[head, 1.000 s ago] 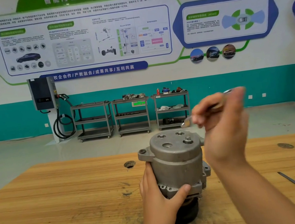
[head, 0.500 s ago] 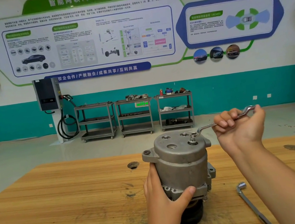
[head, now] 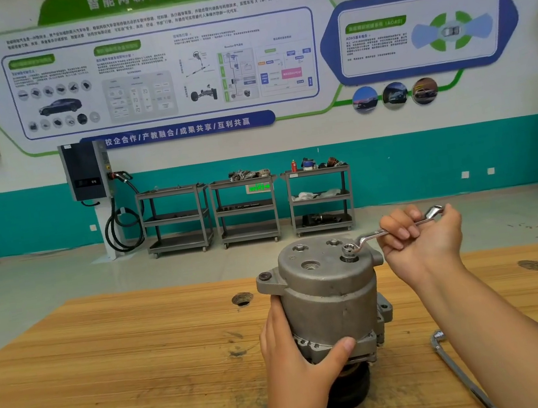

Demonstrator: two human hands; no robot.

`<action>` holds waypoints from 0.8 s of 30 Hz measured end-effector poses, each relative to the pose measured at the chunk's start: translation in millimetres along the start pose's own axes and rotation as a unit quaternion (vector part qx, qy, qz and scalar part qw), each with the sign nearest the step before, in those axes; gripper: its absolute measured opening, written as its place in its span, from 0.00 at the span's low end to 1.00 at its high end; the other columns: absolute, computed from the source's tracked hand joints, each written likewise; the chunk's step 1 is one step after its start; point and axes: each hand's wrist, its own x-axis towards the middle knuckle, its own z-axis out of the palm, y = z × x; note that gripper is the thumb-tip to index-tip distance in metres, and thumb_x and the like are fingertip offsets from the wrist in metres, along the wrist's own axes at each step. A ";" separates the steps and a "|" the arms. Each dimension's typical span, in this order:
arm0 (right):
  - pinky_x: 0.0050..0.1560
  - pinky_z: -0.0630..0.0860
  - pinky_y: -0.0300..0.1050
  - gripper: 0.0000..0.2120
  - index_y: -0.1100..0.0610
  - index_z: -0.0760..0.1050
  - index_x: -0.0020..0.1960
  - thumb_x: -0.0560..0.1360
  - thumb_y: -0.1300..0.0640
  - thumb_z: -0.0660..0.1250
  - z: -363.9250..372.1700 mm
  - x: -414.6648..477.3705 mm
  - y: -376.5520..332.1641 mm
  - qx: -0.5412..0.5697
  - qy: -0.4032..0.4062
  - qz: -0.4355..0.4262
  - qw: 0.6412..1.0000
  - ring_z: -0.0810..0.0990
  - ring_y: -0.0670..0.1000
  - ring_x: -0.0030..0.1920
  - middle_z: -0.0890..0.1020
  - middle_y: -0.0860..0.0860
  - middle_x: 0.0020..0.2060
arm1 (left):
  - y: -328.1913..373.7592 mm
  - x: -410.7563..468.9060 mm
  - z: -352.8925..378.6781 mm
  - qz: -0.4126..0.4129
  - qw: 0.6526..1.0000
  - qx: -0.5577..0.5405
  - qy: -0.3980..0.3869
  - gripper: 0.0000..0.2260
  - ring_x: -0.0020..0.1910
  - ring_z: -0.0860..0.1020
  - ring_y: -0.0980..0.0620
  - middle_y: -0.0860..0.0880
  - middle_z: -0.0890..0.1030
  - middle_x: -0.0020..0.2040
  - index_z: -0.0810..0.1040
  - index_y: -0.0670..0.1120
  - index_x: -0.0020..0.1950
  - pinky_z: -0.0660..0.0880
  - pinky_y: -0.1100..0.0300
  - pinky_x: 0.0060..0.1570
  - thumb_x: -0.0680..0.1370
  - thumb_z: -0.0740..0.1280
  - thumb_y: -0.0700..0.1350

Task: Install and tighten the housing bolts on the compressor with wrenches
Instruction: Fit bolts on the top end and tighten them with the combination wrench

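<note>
The compressor [head: 329, 295] is standing on end on the tabletop [head: 110, 364] at lower centre, fingers of my left hand [head: 297, 369] wrapping its body, and I am fearing the wrench [head: 369, 235], clamped in the fingers of my right hand [head: 422, 246], slipping off the bolt [head: 349, 250] and tipping it.

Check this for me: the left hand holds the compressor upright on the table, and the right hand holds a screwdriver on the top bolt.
Wrong tool. The right hand holds a wrench, not a screwdriver; its ring end sits over the top bolt, as the head view shows. The left hand does hold the compressor upright on the table.
</note>
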 end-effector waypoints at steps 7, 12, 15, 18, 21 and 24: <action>0.19 0.54 0.34 0.26 0.55 0.61 0.32 0.80 0.41 0.41 1.9 -8.9 3.3 -0.002 0.036 -0.048 0.998 0.59 0.46 0.19 0.60 0.47 0.19 | -1.0 0.7 -0.7 -0.010 1.000 -0.008 -0.005 0.52 0.72 0.56 0.59 0.60 0.59 0.73 0.45 0.62 0.77 0.60 0.53 0.72 0.63 0.73 0.66; 0.21 0.53 0.34 0.30 0.55 0.60 0.31 0.80 0.37 0.39 14.3 -14.6 2.0 -0.077 0.008 -0.123 0.989 0.59 0.47 0.19 0.60 0.48 0.19 | -2.6 1.9 0.5 -0.009 1.000 -0.005 -0.004 0.51 0.72 0.56 0.59 0.60 0.59 0.73 0.45 0.61 0.77 0.60 0.52 0.72 0.64 0.75 0.64; 0.22 0.54 0.34 0.30 0.56 0.60 0.30 0.80 0.37 0.40 10.7 -22.6 6.0 -0.068 0.029 -0.159 0.985 0.60 0.47 0.20 0.60 0.48 0.19 | -2.6 1.5 1.0 -0.007 1.000 -0.006 0.002 0.51 0.70 0.57 0.60 0.60 0.61 0.72 0.47 0.62 0.76 0.60 0.56 0.69 0.62 0.72 0.67; 0.22 0.56 0.34 0.30 0.56 0.61 0.31 0.81 0.38 0.39 4.4 -29.2 9.3 -0.033 0.038 -0.164 0.985 0.61 0.48 0.20 0.60 0.49 0.19 | -2.4 1.4 1.8 -0.005 1.000 -0.006 0.007 0.48 0.70 0.57 0.60 0.61 0.61 0.70 0.46 0.66 0.74 0.60 0.57 0.68 0.63 0.74 0.64; 0.23 0.58 0.35 0.31 0.56 0.62 0.30 0.81 0.39 0.39 5.9 -36.0 12.2 -0.042 0.031 -0.196 0.979 0.62 0.49 0.21 0.61 0.49 0.19 | -2.8 1.5 1.2 -0.004 1.000 -0.006 0.010 0.49 0.70 0.57 0.60 0.61 0.61 0.71 0.46 0.64 0.75 0.60 0.57 0.68 0.63 0.74 0.65; 0.25 0.61 0.35 0.32 0.57 0.63 0.30 0.81 0.39 0.38 5.5 -45.1 17.5 -0.048 0.027 -0.231 0.971 0.65 0.51 0.22 0.62 0.50 0.19 | -3.0 2.0 1.3 -0.012 1.000 -0.011 0.004 0.52 0.70 0.57 0.59 0.60 0.61 0.71 0.47 0.62 0.77 0.61 0.55 0.69 0.61 0.73 0.67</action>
